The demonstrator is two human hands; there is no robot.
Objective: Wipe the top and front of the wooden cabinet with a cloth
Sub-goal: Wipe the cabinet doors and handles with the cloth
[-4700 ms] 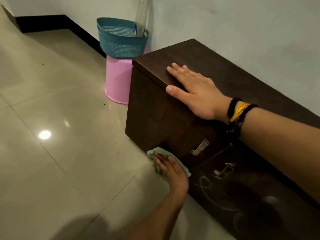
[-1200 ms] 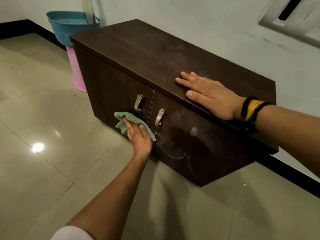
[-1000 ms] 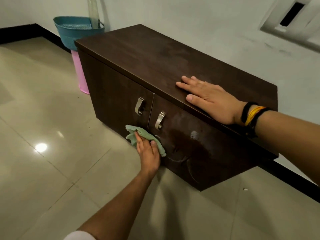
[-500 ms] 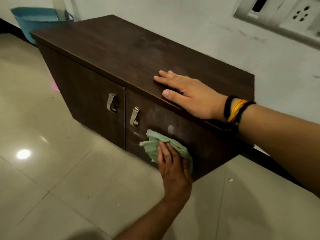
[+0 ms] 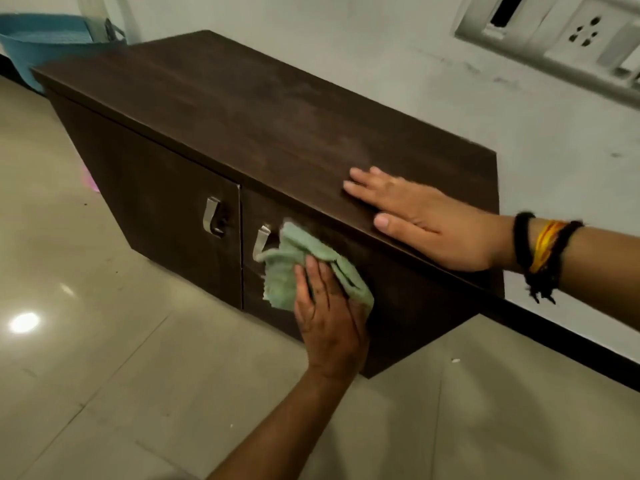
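Observation:
A low dark brown wooden cabinet (image 5: 242, 109) stands on the floor against the wall, with two doors and two metal handles. My left hand (image 5: 329, 313) presses a crumpled pale green cloth (image 5: 294, 268) flat against the right door, just right of its handle (image 5: 261, 242). My right hand (image 5: 422, 220), with black and yellow wristbands, lies palm down with fingers spread on the cabinet's top near the front edge, above the cloth.
Beige glossy floor tiles (image 5: 104, 375) spread in front of the cabinet. A teal basket (image 5: 45, 39) sits behind its far left end, with a bit of pink bin (image 5: 90, 180) showing below. A white switch and socket panel (image 5: 571, 32) is on the wall.
My left hand has carried the cloth along the front from the left door to the right door, then up beside the right handle. The right hand stayed resting on the top.

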